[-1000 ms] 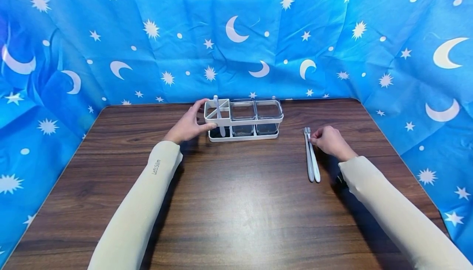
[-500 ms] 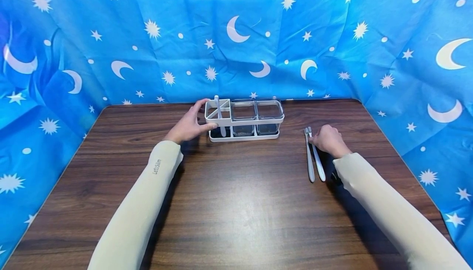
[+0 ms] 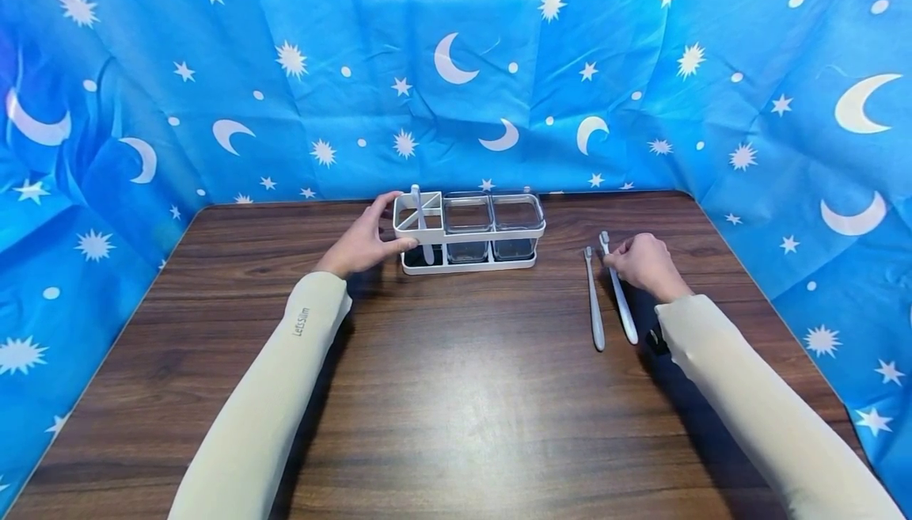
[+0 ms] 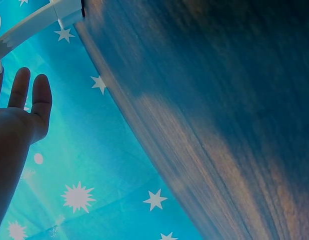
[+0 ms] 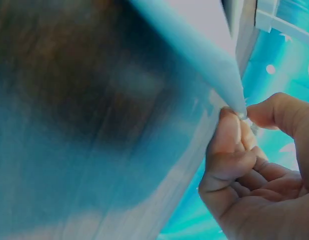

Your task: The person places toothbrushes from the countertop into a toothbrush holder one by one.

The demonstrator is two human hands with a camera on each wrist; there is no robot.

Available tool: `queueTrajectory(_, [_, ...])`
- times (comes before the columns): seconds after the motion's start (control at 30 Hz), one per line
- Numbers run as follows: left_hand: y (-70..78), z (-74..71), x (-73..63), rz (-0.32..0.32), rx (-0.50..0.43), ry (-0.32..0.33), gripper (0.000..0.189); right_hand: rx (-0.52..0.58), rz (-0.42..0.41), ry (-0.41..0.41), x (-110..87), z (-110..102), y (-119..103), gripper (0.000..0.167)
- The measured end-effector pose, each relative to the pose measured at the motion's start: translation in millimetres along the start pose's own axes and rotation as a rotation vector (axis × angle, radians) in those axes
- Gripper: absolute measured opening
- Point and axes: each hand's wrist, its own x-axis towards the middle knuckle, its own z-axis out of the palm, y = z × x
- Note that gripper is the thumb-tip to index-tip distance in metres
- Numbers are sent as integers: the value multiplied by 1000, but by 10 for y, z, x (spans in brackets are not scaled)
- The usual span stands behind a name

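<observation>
A white toothbrush holder with a divided top at its left end stands near the table's back edge. One toothbrush leans upright in that divided section. My left hand holds the holder's left end, thumb at the front and fingers behind. In the left wrist view two fingers stick out past the holder's white rim. To the right, my right hand pinches a white toothbrush near its head between thumb and fingertips. A second, greyer toothbrush lies on the table just left of it.
Two clear cups sit side by side in the holder's middle and right sections. The dark wood table stretches towards me. A blue cloth with moons and stars hangs right behind the table and along both sides.
My right hand has drawn the white toothbrush away from the greyer one, to the right and slightly back, widening the gap. My left hand stays on the holder.
</observation>
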Motion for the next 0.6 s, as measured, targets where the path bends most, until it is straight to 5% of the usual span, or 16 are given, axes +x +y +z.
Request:
queueTrajectory(0.3, [24, -6, -14, -10, 0, -2, 89, 60, -60, 60, -5, -35, -1, 21])
queueTrajectory(0.6, [30, -14, -10, -12, 9, -6, 90, 137, -203, 245, -31, -169, -139, 17])
